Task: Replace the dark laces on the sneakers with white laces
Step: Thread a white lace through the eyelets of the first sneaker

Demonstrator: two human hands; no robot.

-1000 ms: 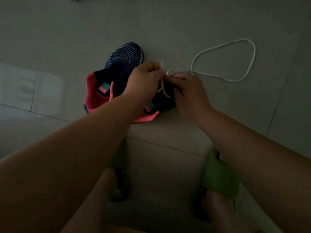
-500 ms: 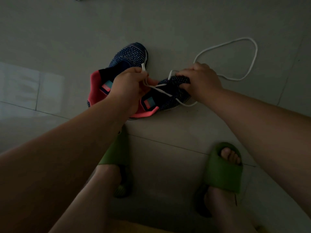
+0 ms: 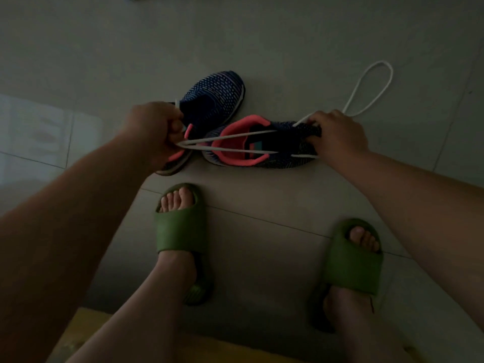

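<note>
Mid-lacing: left hand gripping both white lace ends taut over the floor-laid sneaker, right hand clamping its toe (second lace looped beyond); next, probably evening the ends.

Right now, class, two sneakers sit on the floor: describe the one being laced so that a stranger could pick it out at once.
Start at the grey tiled floor above the green slippers. Two dark knit sneakers lie there; take the nearer sneaker, turned sideways with its pink collar facing the camera. Unlike the other sneaker, it has two white lace strands stretched across its opening, between the left hand and the right hand.
</note>
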